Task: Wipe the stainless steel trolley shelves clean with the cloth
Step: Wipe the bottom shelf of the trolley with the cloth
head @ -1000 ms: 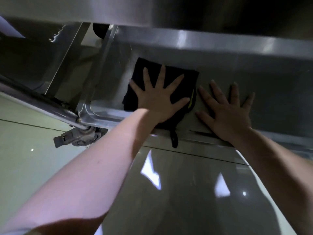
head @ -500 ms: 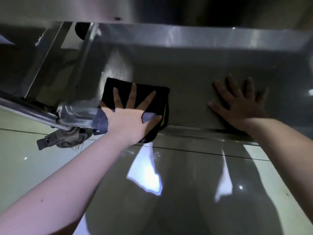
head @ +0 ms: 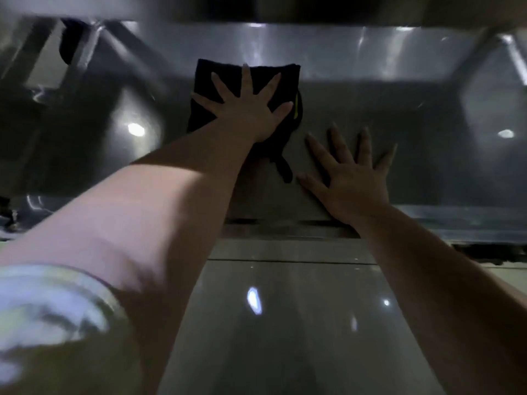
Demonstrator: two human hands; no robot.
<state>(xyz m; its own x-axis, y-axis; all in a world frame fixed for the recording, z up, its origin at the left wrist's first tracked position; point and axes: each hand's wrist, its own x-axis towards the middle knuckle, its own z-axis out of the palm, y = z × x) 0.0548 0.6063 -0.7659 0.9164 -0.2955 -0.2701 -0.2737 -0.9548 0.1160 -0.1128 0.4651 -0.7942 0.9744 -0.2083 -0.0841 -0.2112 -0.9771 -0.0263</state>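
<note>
Your left hand (head: 245, 109) lies flat on the black cloth (head: 206, 72), fingers straight and fanned wide, the palm pressing it onto the trolley's lower shelf (head: 427, 124). The cloth sits toward the back of that shelf, its far edge right at the rear wall. A yellow tag (head: 296, 106) shows along its right edge, and a dark strip (head: 285, 166) trails from beneath your wrist toward you.

Your right hand (head: 353, 178) holds nothing — it is planted on the bare steel just right of the cloth and nearer the front lip, fingers spread and straight. The trailing strip ends close beside your thumb. Below the shelf's front edge lies glossy tiled floor (head: 285, 309) with light glints, and a pale sleeve (head: 42, 309) blurs the lower left corner.
</note>
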